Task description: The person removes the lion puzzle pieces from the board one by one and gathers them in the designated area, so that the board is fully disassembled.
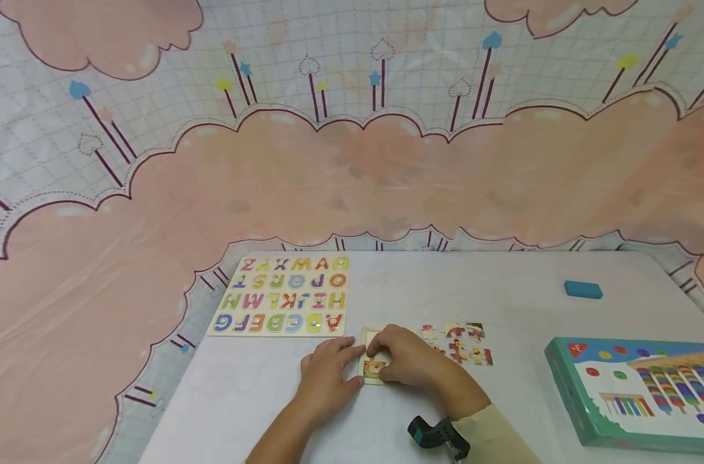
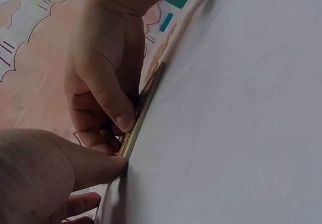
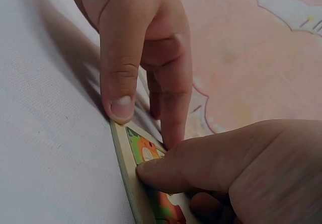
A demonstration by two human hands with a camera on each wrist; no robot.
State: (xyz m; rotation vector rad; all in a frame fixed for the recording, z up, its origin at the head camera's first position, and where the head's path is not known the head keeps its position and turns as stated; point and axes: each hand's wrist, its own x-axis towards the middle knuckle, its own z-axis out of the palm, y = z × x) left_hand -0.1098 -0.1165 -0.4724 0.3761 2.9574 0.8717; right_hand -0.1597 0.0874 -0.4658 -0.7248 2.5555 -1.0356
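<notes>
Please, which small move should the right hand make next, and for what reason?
Probably a gentle press downward: the right hand has its thumb down at the printed piece inside the frame, and the left hand touches the frame's edge, so it can steady it. Whether the piece sits flush is partly hidden.

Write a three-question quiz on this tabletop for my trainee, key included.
1. True or false: the alphabet board lies to the right of the puzzle tray.
2. Choose one: what colour is the small block beyond the large box? (a) red (b) blue (c) yellow
3. Which hand's thumb touches the tray's near left corner?

Key: 1. False, it lies to the left. 2. (b). 3. The left hand.
</notes>
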